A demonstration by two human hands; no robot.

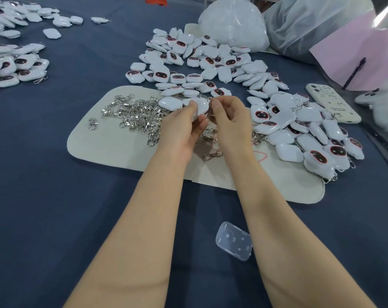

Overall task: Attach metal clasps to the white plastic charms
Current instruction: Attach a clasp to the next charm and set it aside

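L hand [184, 127] grips a white charm [200, 107] btw thumb and curled fingers, held over the beige mat [95, 143]. R hand [230, 121] is just beside it, thumb + index pinching a metal clasp [210, 100] at the charm's edge, clasp mostly hidden. Loose clasp pile [139, 112] on mat left of hands, charm heap [199, 63] behind, phone [333, 103] far right, clear plastic case [234, 241] on blue cloth [55, 185] btw forearms.

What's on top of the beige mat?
Loose metal clasps heaped on its left half; white charms overlapping the mat at its far and right edges. The left hand grips a charm, the right hand pinches a clasp against it; whatever lies beneath them is covered.
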